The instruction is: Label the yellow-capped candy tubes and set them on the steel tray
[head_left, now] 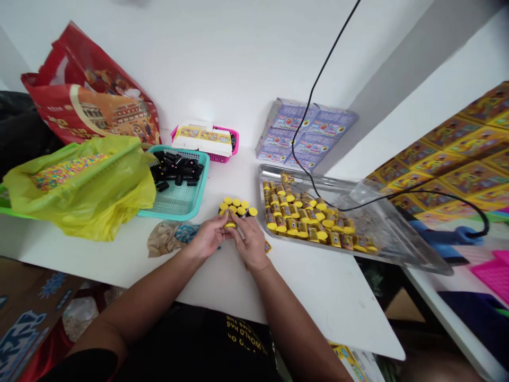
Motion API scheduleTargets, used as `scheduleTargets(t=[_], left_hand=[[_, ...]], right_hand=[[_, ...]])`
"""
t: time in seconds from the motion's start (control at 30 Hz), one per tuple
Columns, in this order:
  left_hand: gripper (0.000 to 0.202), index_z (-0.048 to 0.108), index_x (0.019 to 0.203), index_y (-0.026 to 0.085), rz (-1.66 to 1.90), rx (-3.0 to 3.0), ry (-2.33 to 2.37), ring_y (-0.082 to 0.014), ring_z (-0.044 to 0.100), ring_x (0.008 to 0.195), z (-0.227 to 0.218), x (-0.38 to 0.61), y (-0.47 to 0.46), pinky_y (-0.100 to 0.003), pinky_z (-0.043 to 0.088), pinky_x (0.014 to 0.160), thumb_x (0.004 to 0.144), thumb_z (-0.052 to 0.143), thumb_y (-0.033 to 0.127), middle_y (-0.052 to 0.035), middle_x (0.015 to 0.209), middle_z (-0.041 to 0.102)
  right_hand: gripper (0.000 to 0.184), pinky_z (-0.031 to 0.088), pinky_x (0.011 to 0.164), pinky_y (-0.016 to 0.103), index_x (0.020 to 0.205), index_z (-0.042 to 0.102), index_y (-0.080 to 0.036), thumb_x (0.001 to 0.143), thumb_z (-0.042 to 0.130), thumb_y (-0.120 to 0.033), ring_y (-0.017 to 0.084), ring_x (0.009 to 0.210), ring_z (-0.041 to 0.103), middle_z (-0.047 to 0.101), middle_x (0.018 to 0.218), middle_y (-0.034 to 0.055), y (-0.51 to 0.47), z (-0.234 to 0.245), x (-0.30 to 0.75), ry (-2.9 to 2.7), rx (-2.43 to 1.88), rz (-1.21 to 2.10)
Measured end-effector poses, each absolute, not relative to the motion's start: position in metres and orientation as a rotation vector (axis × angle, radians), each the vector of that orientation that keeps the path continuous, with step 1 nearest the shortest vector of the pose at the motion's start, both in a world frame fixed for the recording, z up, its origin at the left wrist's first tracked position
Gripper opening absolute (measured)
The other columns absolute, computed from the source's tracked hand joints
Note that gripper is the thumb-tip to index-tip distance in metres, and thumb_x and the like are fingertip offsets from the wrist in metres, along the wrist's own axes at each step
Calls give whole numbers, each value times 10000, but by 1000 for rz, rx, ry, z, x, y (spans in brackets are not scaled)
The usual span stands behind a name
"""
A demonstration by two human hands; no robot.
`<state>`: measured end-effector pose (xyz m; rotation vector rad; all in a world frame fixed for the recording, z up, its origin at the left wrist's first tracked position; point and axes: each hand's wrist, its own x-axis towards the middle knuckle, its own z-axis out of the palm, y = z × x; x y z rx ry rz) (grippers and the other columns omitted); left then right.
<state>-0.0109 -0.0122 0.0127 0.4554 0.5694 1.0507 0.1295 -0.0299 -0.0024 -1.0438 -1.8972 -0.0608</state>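
Fingers of both hands closed on one yellow-capped tube, left hand and right hand meeting around it, lower part of the tube hidden by the grip. Directly beyond, touching the hands: cluster of upright tubes, mostly yellow caps. To the right, across a narrow strip of white table: steel tray, low rim, holding a heap of labelled yellow-capped tubes; clear plastic cover at its right end. To the left, near the left hand: crumpled brown paper. Further left and far: teal basket of black-capped tubes. Far, beyond it: pink basket. Open room: wide bare stretch of table on the near side, ending at its near edge beneath the forearms.
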Motion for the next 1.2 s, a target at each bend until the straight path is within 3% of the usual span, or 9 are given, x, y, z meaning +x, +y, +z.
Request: scheduleTargets(t=[0.27,0.43,0.7,1.0,1.2], left_hand=[[275,676,824,100,1039,474,592,-133,605,636,12,-10,-15,-280,493,645,667,801,288,-53,757,672],[301,673,849,103,948,502,616,-150,604,626,6,-10,-13,-302,494,641,721,754,362,-56,725,657],[175,665,822,111,1013,422,561,-112,602,636,10,-12,-11,-259,492,659,750,737,253,-38,760,662],[313,658,810,103,1038,456,622,-134,612,636,9,-6,-16,-280,488,669,671,805,341,-47,720,666],[296,659,800,102,1009,443,597,-140,623,658,6,-4,-19,-292,486,715,700,784,351,-48,714,670]], right_hand=[[262,510,685,349,1138,645,-241,886,587,-197,191,771,580,660,853,55,-29,-4,132,-1846,-961,-11],[196,462,651,343,1038,681,-230,874,590,-172,184,714,568,655,763,44,-30,-2,136,-1939,-985,-186],[281,506,678,343,1180,617,-220,902,578,-233,193,755,582,656,847,63,-30,-4,130,-1838,-1033,-110],[217,512,696,354,1086,662,-245,895,569,-200,190,761,593,674,845,52,-30,-3,129,-1822,-1009,-3],[191,490,662,345,1025,677,-235,871,583,-173,181,711,567,647,758,35,-27,-9,134,-1816,-962,-31]])
